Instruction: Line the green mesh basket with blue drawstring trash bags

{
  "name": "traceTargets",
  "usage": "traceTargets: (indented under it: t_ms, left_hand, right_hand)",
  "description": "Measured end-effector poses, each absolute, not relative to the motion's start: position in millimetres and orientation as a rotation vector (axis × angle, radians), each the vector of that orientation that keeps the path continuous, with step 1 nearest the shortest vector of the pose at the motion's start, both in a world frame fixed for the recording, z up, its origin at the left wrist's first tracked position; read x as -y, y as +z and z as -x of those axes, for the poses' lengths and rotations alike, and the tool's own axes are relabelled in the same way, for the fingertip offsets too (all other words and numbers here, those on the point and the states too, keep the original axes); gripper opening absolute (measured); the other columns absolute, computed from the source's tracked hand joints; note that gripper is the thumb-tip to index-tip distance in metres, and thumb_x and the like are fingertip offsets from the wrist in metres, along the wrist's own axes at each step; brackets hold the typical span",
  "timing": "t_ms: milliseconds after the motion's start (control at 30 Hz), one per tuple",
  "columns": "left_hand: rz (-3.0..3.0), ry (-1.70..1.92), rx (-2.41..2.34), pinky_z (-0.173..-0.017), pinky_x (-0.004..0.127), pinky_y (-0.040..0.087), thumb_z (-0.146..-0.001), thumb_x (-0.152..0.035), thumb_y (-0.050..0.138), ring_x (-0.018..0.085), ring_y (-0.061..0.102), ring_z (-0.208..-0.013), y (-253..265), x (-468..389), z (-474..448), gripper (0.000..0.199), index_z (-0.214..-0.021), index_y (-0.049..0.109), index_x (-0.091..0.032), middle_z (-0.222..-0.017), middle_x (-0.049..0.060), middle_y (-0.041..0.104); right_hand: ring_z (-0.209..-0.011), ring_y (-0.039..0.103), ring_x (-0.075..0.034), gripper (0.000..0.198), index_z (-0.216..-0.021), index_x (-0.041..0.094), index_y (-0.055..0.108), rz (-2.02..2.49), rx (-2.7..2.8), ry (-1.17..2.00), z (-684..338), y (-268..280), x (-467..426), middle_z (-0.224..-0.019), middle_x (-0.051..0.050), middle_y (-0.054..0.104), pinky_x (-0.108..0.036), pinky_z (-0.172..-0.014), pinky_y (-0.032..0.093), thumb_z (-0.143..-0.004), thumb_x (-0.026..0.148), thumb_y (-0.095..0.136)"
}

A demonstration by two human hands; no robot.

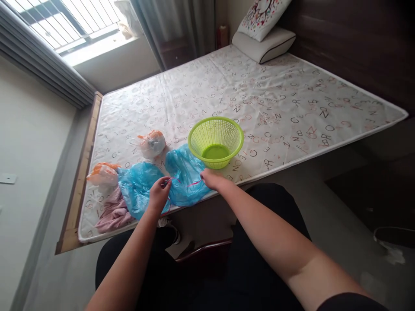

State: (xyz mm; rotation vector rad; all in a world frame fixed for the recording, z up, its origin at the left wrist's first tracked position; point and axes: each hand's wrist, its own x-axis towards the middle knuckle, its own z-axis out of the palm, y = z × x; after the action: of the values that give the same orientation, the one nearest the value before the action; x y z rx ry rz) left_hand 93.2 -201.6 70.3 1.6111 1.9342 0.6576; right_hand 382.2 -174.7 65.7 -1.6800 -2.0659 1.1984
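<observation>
A thin pink string [194, 184] runs from the closed fingers of my right hand [212, 178], over a blue plastic bag [184, 196]. My left hand [160, 191] pinches a pink strand by the bag's left side. Whether both ends belong to one string I cannot tell. Another blue plastic bag [138, 185] lies beneath and left of my left hand. Just beyond my right hand stands a green plastic basket [216, 152], upright with its mouth tilted towards me.
The bags rest near the edge of a letter-printed mattress [201, 95]. A pink cloth [113, 211] and two knotted orange-and-white plastic bags, one at the left [103, 175] and one behind [152, 144], lie nearby. Pillows [266, 41] sit at the far end.
</observation>
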Motion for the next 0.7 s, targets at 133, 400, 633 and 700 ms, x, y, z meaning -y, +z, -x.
traceTargets:
  t_ms: [133,400,633,700]
  left_hand:
    - [-1.415,0.971,-1.993,-0.078,0.032,0.057,-0.087,-0.064,0.066,0.023,0.070,-0.086,122,226,-69,0.052,-0.108,0.074,-0.017,-0.101,0.010,0.076]
    - [-1.398,0.992,-1.931,-0.098,0.039,0.054,-0.082,-0.066,0.071,0.030,0.071,-0.113,173,287,-55,0.070,-0.132,0.071,-0.018,-0.120,0.014,0.074]
    - [-1.725,0.276,-1.770,-0.087,0.038,0.048,-0.084,-0.068,0.067,0.031,0.070,-0.094,183,333,-44,0.059,-0.116,0.079,-0.020,-0.098,0.009,0.072]
    - [-1.688,0.142,-1.611,-0.081,0.034,0.046,-0.083,-0.066,0.069,0.028,0.068,-0.089,178,352,-33,0.059,-0.117,0.078,-0.019,-0.096,0.007,0.070]
  right_hand:
    - [-0.105,0.068,-0.021,0.023,-0.111,0.019,0.065,1.547,1.913,1.069,-389,95,195,-0.113,-0.009,0.075,-0.033,-0.099,0.051,-0.106,0.028,0.045]
    - [-0.066,0.050,-0.012,0.034,-0.103,0.027,0.042,1.163,0.769,1.550,-376,139,250,-0.089,0.006,0.050,-0.025,-0.062,0.048,-0.079,0.042,0.060]
    - [-0.099,0.064,-0.021,0.056,-0.113,0.021,0.066,1.253,1.281,1.724,-404,144,311,-0.102,-0.003,0.066,-0.028,-0.084,0.050,-0.067,0.044,0.086]
    - [-0.105,0.063,-0.022,0.055,-0.110,0.022,0.070,1.347,1.728,1.704,-417,138,324,-0.108,-0.003,0.069,-0.028,-0.090,0.046,-0.061,0.032,0.093]
